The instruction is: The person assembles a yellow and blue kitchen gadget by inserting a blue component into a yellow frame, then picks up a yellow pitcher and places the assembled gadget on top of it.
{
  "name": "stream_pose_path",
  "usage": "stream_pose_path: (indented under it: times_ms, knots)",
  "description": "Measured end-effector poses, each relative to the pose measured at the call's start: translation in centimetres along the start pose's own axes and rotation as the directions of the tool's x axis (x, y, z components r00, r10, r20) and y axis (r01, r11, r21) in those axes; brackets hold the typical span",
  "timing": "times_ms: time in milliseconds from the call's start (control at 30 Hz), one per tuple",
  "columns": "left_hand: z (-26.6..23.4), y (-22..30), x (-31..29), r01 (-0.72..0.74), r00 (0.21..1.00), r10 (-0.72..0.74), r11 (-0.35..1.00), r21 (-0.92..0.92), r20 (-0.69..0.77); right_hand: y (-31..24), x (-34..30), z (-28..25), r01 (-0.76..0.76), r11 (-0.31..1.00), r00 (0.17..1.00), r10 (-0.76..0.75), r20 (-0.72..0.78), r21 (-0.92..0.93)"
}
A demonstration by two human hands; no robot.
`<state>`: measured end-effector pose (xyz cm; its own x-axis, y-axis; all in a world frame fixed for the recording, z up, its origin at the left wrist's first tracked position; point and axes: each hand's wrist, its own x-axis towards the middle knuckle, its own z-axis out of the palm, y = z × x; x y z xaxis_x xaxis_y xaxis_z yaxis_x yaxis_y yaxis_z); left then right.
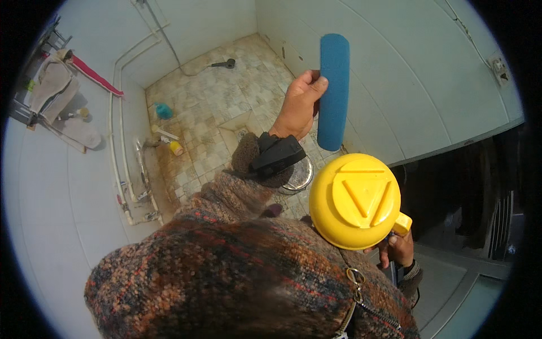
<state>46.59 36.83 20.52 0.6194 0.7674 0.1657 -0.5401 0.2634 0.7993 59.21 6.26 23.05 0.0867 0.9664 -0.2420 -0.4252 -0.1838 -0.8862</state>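
Observation:
My left hand [301,101] reaches forward to the wall on the right and is closed on one edge of a long blue sponge-like strip [334,93]. The thumb lies on its near face, and the strip stands upright, its far side hidden. Low on the right, my right hand [398,250] is closed around the handle of a yellow plastic dipper [354,200]. The dipper's base, with a raised triangle, faces me, so its inside is hidden. Part of that hand is behind the dipper.
A metal bucket [298,174] stands below my left wrist. On the tiled floor [209,107] lie a shower head [224,64], a teal bottle [164,111] and a yellow bottle [176,148]. Pipes [115,130] run along the left wall by a rack [25,110]. A doorway [451,186] is at right.

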Motion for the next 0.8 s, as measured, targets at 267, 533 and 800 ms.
stream_pose_path:
  times_ms: [267, 533, 800]
  knots:
    - [0.7, 1.0, -0.6, -0.103, 0.989, 0.085, 0.982, -0.156, -0.12, 1.1, -0.7, -0.6, -0.036, 0.998, 0.999, 0.038, -0.029, 0.046]
    - [1.0, 1.9, 0.8, -0.155, 0.975, 0.106, 0.954, -0.256, -0.194, 0.7, -0.1, -0.9, 0.04, 0.992, 0.999, -0.036, -0.033, 0.116]
    - [-0.2, 2.5, 3.0, -0.259, 0.955, 0.202, 0.925, -0.278, -0.217, 0.4, -0.2, -1.0, -0.014, 0.992, 0.999, 0.018, -0.03, 0.128]
